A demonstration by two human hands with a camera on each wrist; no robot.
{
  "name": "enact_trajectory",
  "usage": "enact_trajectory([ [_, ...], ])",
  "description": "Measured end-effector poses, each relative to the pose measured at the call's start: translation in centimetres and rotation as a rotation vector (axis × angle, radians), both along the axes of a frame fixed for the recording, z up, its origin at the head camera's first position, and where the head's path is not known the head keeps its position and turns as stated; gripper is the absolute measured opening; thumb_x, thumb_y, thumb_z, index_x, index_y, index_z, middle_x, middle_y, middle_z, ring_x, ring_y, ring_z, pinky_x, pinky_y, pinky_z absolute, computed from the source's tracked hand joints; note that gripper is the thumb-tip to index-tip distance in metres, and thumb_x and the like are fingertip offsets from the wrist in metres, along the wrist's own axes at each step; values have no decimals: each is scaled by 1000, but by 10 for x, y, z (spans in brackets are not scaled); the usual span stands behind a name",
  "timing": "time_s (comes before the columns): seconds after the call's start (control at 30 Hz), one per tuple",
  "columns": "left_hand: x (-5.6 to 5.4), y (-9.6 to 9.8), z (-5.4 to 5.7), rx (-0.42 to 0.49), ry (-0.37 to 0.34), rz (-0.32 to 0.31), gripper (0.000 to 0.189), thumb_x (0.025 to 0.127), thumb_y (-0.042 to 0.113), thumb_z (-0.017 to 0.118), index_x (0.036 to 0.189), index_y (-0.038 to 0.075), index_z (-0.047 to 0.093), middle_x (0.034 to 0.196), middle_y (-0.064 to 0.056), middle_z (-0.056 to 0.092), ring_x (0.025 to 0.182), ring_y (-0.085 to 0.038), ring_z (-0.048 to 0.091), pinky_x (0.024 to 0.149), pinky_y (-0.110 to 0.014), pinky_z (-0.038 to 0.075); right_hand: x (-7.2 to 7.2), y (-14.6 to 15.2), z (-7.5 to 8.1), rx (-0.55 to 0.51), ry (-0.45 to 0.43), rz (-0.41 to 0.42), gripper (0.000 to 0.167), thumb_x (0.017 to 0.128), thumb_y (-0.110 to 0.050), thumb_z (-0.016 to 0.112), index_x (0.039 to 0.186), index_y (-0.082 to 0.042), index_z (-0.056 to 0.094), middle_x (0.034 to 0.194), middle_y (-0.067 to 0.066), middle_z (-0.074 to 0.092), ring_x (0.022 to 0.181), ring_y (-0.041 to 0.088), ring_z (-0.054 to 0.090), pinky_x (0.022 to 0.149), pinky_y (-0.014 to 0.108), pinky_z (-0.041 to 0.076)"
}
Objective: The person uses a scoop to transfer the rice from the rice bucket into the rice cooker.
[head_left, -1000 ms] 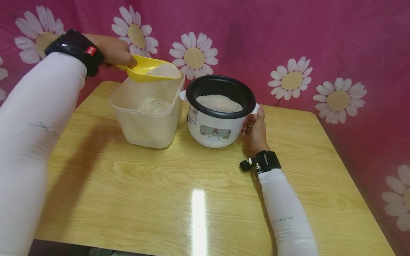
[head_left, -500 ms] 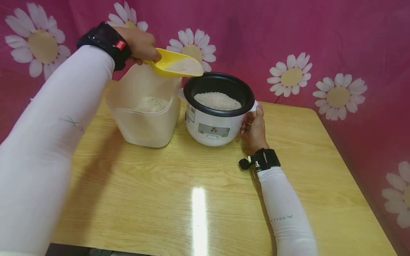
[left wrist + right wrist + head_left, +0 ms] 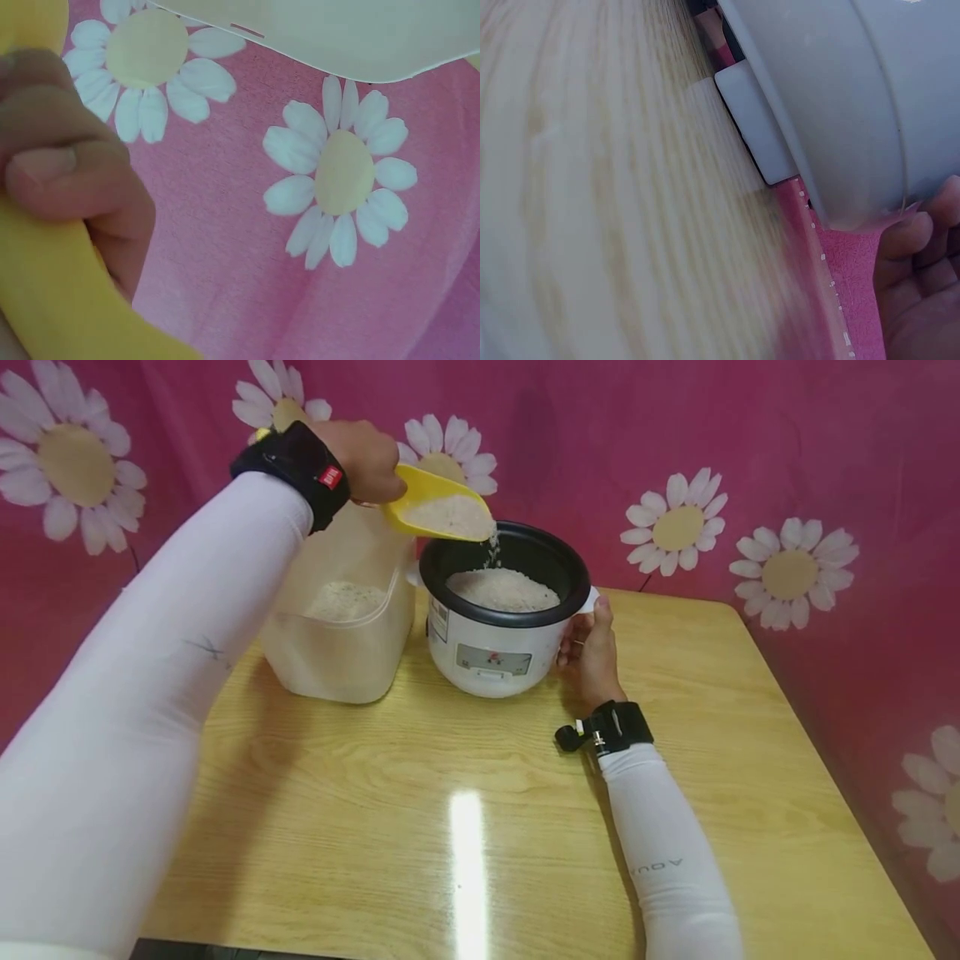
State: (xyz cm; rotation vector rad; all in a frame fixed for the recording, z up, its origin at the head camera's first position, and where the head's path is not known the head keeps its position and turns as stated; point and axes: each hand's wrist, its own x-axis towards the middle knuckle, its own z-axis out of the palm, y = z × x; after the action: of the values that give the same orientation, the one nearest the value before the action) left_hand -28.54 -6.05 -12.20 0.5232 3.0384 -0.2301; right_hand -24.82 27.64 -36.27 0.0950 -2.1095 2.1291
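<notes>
My left hand [image 3: 367, 462] grips the handle of a yellow scoop [image 3: 422, 485] heaped with rice. The scoop's lip tilts down over the rice cooker [image 3: 491, 681], and grains fall from it into the black inner pot [image 3: 551, 560], where a mound of rice [image 3: 506, 589] lies. In the left wrist view, curled fingers [image 3: 82, 180] wrap the yellow handle [image 3: 75, 292]. With thumb on the cooker's white side handle [image 3: 591, 602] and fingers bent below it, my right hand [image 3: 598, 656] holds the cooker. The right wrist view has its fingertips against the white body [image 3: 840, 112].
Left of the cooker stands a translucent rice bin [image 3: 333, 660] with rice inside, partly behind my left arm. Both stand on a wooden table [image 3: 375, 827]. A pink cloth with daisies [image 3: 570, 435] hangs right behind the table.
My left hand has carried the loaded scoop rightward from above the bin to above the cooker and tipped it; rice now falls. The right hand keeps its hold on the cooker.
</notes>
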Motion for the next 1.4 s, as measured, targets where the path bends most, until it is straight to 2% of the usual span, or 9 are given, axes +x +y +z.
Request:
enact_trajectory([
  [0.27,0,6,-1,-51,79,1,35,98,31,42,83,4,61,70,-5,53,70,-27,53,61,-40,42,2,-1,1,20,-7,-4,72,100,-76,21,78,-15,54,70,-3,49,58,11,46,53,25,42],
  [0.37,1,8,-3,-58,90,5,35,98,32,42,84,5,59,71,-6,52,72,-27,52,65,-42,43,3,0,1,28,-9,-8,72,100,-76,21,79,-16,55,71,-2,49,58,12,46,53,25,43],
  [0.67,-1,12,-9,-60,152,25,41,100,33,40,100,-1,62,78,-11,52,75,-31,53,71,-46,48,5,-3,2,17,-7,6,73,98,-78,22,78,-16,54,72,-2,49,59,12,46,53,25,42],
  [0.83,-5,15,-15,-47,182,2,45,101,33,38,106,-4,64,89,-18,59,80,-37,56,80,-56,53,7,-4,2,18,-5,10,73,98,-78,22,78,-15,54,72,-2,49,58,12,46,53,25,43],
  [0.97,-7,20,-18,-36,217,-9,47,102,32,37,107,-5,66,87,-19,60,78,-37,57,82,-57,55,8,-5,3,22,-9,7,73,99,-77,21,79,-15,53,71,-2,50,58,12,46,53,26,44],
  [1.07,-5,24,-20,-31,268,-24,48,103,31,36,107,-6,67,83,-17,58,76,-36,58,82,-56,58,9,-5,4,30,-12,1,72,99,-77,21,79,-15,53,72,-2,50,58,12,47,54,26,44],
  [1.2,-1,29,-23,-37,342,-48,50,106,31,34,109,-7,67,88,-19,59,82,-40,62,87,-58,59,10,-5,5,33,-6,-1,71,100,-76,21,79,-16,52,71,-3,50,57,11,47,53,26,44],
  [1.4,4,36,-26,-34,376,-80,52,108,31,35,117,-9,66,98,-24,64,92,-42,64,94,-59,57,11,-7,4,13,12,5,71,101,-74,22,77,-14,53,68,-3,50,54,11,46,51,26,44],
])
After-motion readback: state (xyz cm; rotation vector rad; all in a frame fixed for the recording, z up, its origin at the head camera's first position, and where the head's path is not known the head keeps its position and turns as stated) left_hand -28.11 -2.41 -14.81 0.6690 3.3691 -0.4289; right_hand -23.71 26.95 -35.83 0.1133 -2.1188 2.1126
